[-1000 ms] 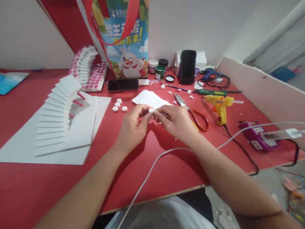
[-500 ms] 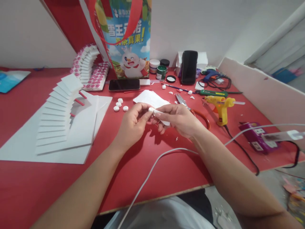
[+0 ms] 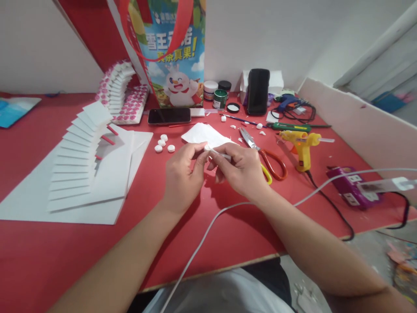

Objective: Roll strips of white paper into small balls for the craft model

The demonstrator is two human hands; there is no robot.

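Observation:
A small white paper roll (image 3: 207,148) sits pinched between the thumb and forefinger of my left hand (image 3: 185,176). From the other side, my right hand (image 3: 243,167) grips the loose end of the same white strip, its fingers curled and nearly touching the left ones. Just behind them lies a sheet of white paper (image 3: 206,133) on the red table. To the left of my hands rest several small white rounds (image 3: 171,148), similar in size to the held piece. Orange-handled scissors (image 3: 273,165) lie beside my right hand, with a yellow handle (image 3: 266,174) partly hidden by it.
Folded white card (image 3: 73,161) covers the left side. A phone (image 3: 169,115), a printed bag (image 3: 176,65) and paint jars (image 3: 220,99) stand behind. A yellow glue gun (image 3: 302,148) and purple box (image 3: 353,187) are at right; a white cable (image 3: 208,237) crosses in front.
My right hand has turned and its fingers have curled in closer to the roll. The strip's end shows less now, and the yellow handle has come into sight.

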